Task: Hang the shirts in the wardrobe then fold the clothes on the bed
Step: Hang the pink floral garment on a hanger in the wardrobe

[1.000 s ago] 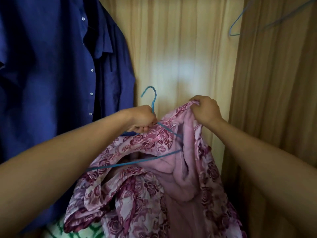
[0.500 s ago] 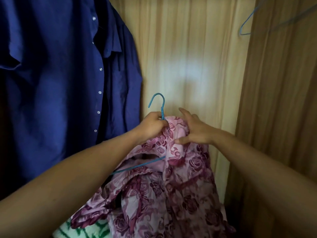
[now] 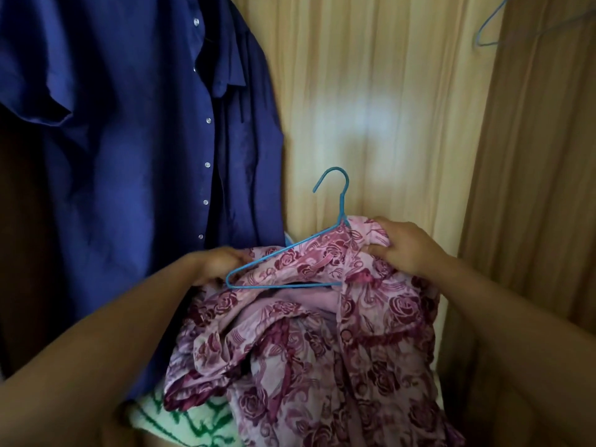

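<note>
Closest, at the bottom edge left of centre, lies a green-and-white patterned cloth (image 3: 180, 421). Just above it the pink floral shirt (image 3: 322, 350) hangs in loose folds through the lower middle of the frame, partly draped over a blue wire hanger (image 3: 342, 204) whose hook stands free above the fabric. The left hand (image 3: 219, 264), somewhat blurred, curls its fingers on the shirt at the hanger's left end. The right hand (image 3: 403, 246) grips a bunch of the cloth right of the hanger's neck. Further back, a navy buttoned shirt (image 3: 129, 156) hangs across the upper left against the wardrobe's pale wood back panel (image 3: 371, 91). Another blue hanger (image 3: 483, 37) shows in the upper right corner.
</note>
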A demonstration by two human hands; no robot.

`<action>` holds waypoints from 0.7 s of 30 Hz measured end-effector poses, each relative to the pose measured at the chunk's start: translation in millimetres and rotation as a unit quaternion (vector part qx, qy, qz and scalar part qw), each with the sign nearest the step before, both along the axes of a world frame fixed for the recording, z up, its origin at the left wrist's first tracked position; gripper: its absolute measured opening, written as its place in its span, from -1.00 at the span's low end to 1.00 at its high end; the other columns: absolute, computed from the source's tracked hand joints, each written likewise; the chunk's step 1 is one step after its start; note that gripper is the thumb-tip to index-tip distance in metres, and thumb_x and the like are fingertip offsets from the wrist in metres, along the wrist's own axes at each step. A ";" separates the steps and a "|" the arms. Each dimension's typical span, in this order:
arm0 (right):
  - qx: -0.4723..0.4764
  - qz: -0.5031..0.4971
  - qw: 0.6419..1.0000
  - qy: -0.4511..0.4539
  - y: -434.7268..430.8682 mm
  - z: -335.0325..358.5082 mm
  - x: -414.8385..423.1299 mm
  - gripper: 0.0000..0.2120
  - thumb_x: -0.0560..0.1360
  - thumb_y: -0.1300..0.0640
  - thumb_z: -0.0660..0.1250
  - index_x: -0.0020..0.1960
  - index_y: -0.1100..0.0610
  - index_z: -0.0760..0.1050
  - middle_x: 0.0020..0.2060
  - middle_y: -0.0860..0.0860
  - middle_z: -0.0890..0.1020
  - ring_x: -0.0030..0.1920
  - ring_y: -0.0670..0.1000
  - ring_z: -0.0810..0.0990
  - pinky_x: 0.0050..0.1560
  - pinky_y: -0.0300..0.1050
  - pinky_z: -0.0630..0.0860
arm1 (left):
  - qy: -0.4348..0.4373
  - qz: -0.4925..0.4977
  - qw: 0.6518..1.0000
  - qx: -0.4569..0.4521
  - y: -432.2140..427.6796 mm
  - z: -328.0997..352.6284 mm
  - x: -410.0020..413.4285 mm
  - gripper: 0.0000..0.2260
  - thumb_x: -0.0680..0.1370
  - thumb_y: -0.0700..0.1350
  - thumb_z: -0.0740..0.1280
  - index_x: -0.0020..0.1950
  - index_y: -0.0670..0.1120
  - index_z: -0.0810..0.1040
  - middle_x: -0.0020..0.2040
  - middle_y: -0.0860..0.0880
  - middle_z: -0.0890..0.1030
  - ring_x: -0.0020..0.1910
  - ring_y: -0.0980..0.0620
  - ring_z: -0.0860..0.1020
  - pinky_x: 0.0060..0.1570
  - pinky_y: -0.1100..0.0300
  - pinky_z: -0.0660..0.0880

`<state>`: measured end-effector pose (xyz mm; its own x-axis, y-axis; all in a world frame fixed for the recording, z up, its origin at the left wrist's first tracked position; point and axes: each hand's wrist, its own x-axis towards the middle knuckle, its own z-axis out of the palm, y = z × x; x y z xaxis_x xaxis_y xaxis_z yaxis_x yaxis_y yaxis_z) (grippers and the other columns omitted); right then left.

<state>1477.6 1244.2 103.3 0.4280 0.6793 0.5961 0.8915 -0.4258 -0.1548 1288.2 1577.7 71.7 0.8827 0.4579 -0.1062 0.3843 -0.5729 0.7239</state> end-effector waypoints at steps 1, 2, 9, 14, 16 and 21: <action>0.000 -0.003 1.000 -0.001 -1.9 -0.2 1.6 -0.50 0.51 -0.14 0.45 0.40 -0.08 0.45 0.16 -0.01 0.68 0.15 0.14 0.63 0.00 -0.12 0.42 | 0.056 -0.004 0.998 -0.022 3.4 -3.8 -5.1 -0.78 0.39 -0.18 0.32 0.00 0.00 0.61 -0.34 -0.03 0.42 -0.45 0.05 0.36 -0.37 0.27 0.34; -0.002 -0.006 1.000 -0.001 -3.3 0.0 3.4 -0.50 0.51 -0.14 0.45 0.40 -0.08 0.45 0.15 0.00 0.68 0.14 0.14 0.62 -0.02 -0.14 0.38 | 0.098 -0.015 0.994 -0.051 4.7 -5.6 -9.2 -0.72 0.27 -0.14 0.33 -0.04 0.03 0.56 -0.34 -0.02 0.33 -0.44 0.05 0.29 -0.32 0.24 0.34; -0.047 -0.032 0.998 0.025 -13.2 2.1 3.9 -0.47 0.54 -0.15 0.40 0.47 -0.10 0.39 0.23 0.01 0.65 0.20 0.14 0.60 0.15 -0.04 0.48 | 0.129 -0.031 0.989 0.072 8.7 -16.8 -11.1 -0.84 0.54 -0.11 0.41 0.11 0.04 0.58 -0.03 -0.05 0.55 -0.04 -0.04 0.56 -0.18 0.05 0.56; -0.059 -0.072 0.996 0.012 -22.5 5.2 6.3 -0.44 0.55 -0.20 0.37 0.49 -0.10 0.34 0.18 0.06 0.67 0.15 0.18 0.61 -0.01 -0.09 0.43 | -0.101 0.020 0.987 0.125 9.5 27.3 -12.9 -0.78 0.64 -0.11 0.24 -0.09 -0.14 0.62 -0.17 -0.06 0.64 -0.22 0.01 0.55 -0.19 0.18 0.46; -0.053 -0.085 0.995 0.012 -26.5 9.3 4.9 -0.44 0.55 -0.21 0.36 0.49 -0.12 0.33 0.18 0.06 0.67 0.15 0.17 0.61 -0.03 -0.11 0.40 | -0.177 0.048 0.979 0.094 5.3 58.8 -16.8 -0.74 0.62 -0.13 0.23 -0.24 -0.11 0.57 -0.32 0.00 0.62 -0.34 0.06 0.55 -0.32 0.24 0.43; -0.024 -0.110 0.993 -0.041 -17.9 27.3 -14.2 -0.49 0.56 -0.19 0.34 0.42 -0.01 0.36 0.05 0.12 0.68 0.07 0.20 0.63 -0.05 -0.02 0.51 | -0.278 -0.014 0.959 -0.045 -39.1 127.7 -21.6 -0.77 0.60 -0.18 0.23 -0.23 -0.09 0.54 -0.40 -0.04 0.60 -0.48 0.06 0.57 -0.45 0.26 0.49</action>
<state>1463.4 1226.2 130.6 0.5206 0.6033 0.6042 0.7852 -0.6162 -0.0613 1266.6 1538.5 199.4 0.8267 0.4435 0.3462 -0.0904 -0.5026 0.8598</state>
